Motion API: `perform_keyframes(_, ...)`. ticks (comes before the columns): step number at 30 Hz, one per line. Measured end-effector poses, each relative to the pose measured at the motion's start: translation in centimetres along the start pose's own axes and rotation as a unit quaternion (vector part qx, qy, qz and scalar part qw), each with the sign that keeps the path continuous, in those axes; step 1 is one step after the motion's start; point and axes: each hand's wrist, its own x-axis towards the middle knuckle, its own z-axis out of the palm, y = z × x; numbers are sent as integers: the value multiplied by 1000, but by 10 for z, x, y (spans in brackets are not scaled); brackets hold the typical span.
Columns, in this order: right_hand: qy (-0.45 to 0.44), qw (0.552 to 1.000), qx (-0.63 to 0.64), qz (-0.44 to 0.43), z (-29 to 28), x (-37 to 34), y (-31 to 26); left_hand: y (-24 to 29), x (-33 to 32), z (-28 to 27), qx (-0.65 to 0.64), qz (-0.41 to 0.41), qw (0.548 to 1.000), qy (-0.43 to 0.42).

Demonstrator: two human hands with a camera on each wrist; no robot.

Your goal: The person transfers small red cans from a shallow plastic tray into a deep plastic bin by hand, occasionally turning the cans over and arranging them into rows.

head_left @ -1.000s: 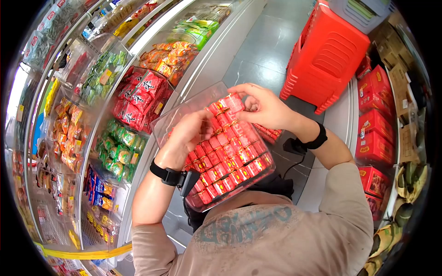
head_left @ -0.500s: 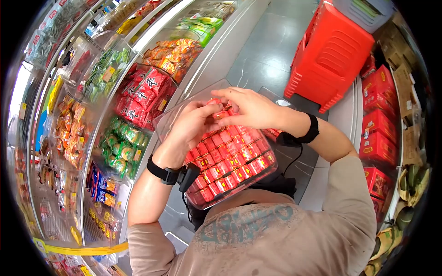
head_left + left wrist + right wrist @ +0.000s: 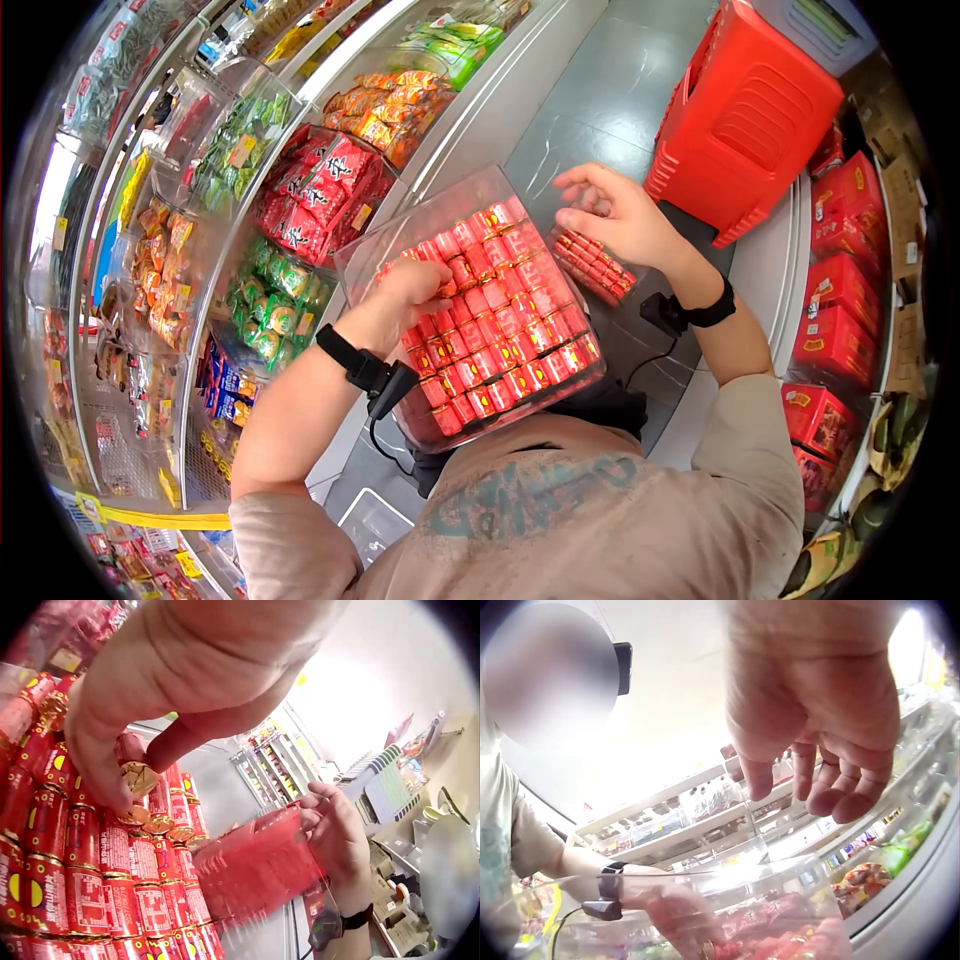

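A clear plastic bin filled with neat rows of small red paper-wrapped rolls sits tilted against the person's front. My left hand reaches in over the upper left rows. In the left wrist view its thumb and fingers pinch one red roll with a gold foil end, standing among the others. Off to the right of the bin, my right hand is held in the air, fingers loosely bent with nothing between them. Below that hand lies a second group of red rolls.
Shelves with bins of snacks, including red packets and green packets, run along the left. A stack of red plastic stools stands on the grey floor at upper right. Red boxes line the right-hand shelf.
Both hands were together over the top rows half a second ago. The right hand has since drawn away to the right, while the left has moved down and left within the bin.
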Motion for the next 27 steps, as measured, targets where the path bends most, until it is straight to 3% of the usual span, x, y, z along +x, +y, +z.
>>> perform_keyframes(5,31,997,72,25,-24,-13,38,-2,-1,13,19,6,998,60)
perform_keyframes(9,71,993,79,53,-42,-23,69,-15,11,9,-5,28,999,38)
perform_keyframes(11,88,992,67,68,-58,-25,97,6,-12,16,33,-17,999,1)
perform_keyframes(13,122,985,17,120,-72,-24,150,23,-37,29,25,-1,1000,1)
perform_keyframes(17,178,934,-124,282,-86,-33,299,11,-29,30,143,50,988,-1)
perform_keyframes(19,129,907,-241,321,-82,-43,367,20,-39,34,130,32,991,2)
perform_keyframes(21,92,894,-258,354,-71,-55,425,30,-48,36,129,19,991,6)
perform_keyframes(23,33,872,-267,409,-60,-58,450,36,-52,33,143,9,990,12)
perform_keyframes(27,-25,835,-288,469,-36,-56,492,50,-83,46,200,77,976,35)
